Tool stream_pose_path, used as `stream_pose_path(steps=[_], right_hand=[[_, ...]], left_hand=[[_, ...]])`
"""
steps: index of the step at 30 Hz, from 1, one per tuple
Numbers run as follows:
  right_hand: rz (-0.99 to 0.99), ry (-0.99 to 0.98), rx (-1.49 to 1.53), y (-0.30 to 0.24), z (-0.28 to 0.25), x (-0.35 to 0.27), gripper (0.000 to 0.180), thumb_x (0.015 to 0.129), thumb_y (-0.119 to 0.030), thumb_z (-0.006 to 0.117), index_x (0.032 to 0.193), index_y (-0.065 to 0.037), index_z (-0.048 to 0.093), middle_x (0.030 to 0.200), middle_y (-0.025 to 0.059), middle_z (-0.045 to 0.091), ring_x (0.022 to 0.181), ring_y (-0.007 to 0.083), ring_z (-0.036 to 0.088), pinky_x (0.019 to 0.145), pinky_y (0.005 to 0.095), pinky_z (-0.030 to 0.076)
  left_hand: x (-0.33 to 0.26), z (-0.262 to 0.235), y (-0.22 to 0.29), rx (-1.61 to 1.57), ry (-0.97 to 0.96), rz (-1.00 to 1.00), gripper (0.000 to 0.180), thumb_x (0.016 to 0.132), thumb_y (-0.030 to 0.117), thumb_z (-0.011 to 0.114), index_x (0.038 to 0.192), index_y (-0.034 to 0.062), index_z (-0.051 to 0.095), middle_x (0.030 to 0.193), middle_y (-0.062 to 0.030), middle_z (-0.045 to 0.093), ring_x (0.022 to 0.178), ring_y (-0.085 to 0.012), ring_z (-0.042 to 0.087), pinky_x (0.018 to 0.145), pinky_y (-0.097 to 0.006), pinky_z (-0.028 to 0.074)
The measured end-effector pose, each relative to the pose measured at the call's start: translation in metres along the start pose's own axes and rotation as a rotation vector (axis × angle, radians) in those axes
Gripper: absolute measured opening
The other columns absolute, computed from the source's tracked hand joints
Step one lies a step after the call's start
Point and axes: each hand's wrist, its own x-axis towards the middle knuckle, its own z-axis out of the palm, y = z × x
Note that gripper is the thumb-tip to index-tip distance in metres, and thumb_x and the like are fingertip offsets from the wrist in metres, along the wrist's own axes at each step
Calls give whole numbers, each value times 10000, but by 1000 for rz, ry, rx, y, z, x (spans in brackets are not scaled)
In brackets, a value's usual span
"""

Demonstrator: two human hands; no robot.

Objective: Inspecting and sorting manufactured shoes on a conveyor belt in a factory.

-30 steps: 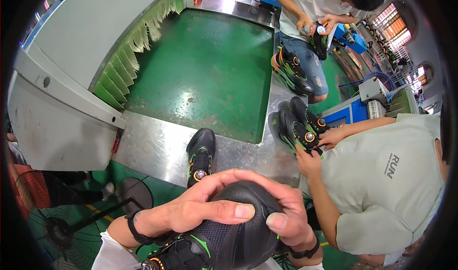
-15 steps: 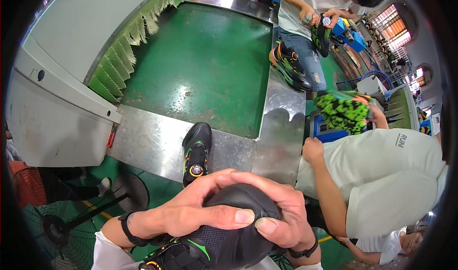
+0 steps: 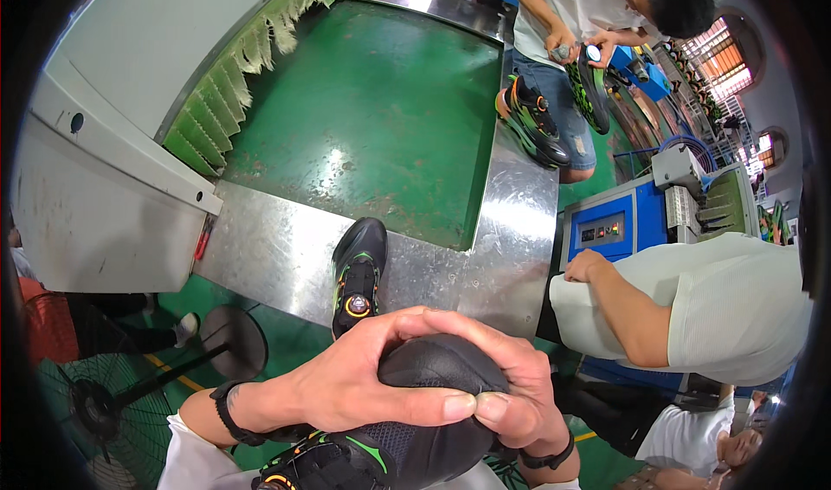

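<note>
The left hand [image 3: 355, 386] and right hand [image 3: 524, 377] are grasping a round-toed, mesh-sided black shoe [image 3: 437, 364], while another shoe [image 3: 358, 252] is resting on a shiny metal table [image 3: 268, 239]

shoe [image 3: 359, 261] on ledge [image 3: 268, 235], beyond held shoe [image 3: 440, 364]; fan [image 3: 93, 408] left, panel [image 3: 602, 232] right

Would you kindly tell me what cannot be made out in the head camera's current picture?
All in the head view:
Held shoe: heel cut off by the lower edge; underside turned away.
Second shoe, on the metal ledge: heel hidden behind the left hand.
Control panel: markings too small to read.
Fan: left side lost in the dark lens rim.
</note>
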Motion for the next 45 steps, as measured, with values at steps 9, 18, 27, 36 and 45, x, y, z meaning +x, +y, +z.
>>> stream_pose_path(steps=[9,18,27,36,45], right_hand=[[26,21,39,4,2,2,718,846,-366,526,1360,118,391,1275,258,534,1173,334,555,1011,401,399],[115,46,82,4,-1,1,734,831,-353,531,1376,113,375,1326,246,508,1209,312,532,1033,388,377],[68,28,63,4,-4,1,683,854,-318,520,1373,105,388,1337,232,512,1221,292,529,1039,361,377],[71,35,29,3,-4,-4,665,875,-339,526,1365,93,402,1321,227,529,1200,292,550,1024,358,397],[79,53,30,3,0,-6,662,874,-336,525,1360,98,406,1324,225,527,1205,299,546,1027,355,396]], left_hand=[[5,2,7,-48,4,54,496,788,165,702,1198,-50,524,1083,-91,611,1008,-152,576,889,-284,439],[8,-3,2,-58,17,50,481,796,158,708,1198,-36,530,1071,-88,619,1000,-143,584,893,-281,442],[8,-1,0,-37,68,-39,487,794,161,711,1211,-18,534,1066,-73,620,1005,-137,582,911,-285,436],[8,0,-2,-8,51,13,453,837,192,722,1211,3,552,1060,-43,635,974,-93,583,877,-254,448],[4,1,-2,-12,76,-37,480,793,172,709,1192,-33,538,1074,-82,616,1011,-146,578,910,-288,430]])
